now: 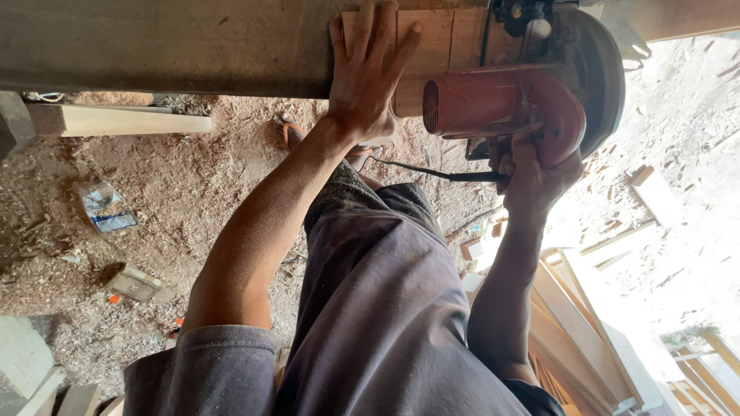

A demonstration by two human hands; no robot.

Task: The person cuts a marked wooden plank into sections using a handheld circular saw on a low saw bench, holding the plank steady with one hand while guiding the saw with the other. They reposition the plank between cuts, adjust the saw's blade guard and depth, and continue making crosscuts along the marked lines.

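Down on the sawdust floor (193,200), left of the arm, lies a crumpled clear plastic wrapper (95,196). Just beside it sits a flat blue-and-white packet (116,223), torn and dusty. No signs, no screens anywhere in view.

sleeves: short, grey-purple | trousers: same grey-purple | forearms: bare

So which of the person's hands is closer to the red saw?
Right. The right hand grips the red power saw from below, touching it. The left hand lies flat on the wooden board just beside the saw's motor.
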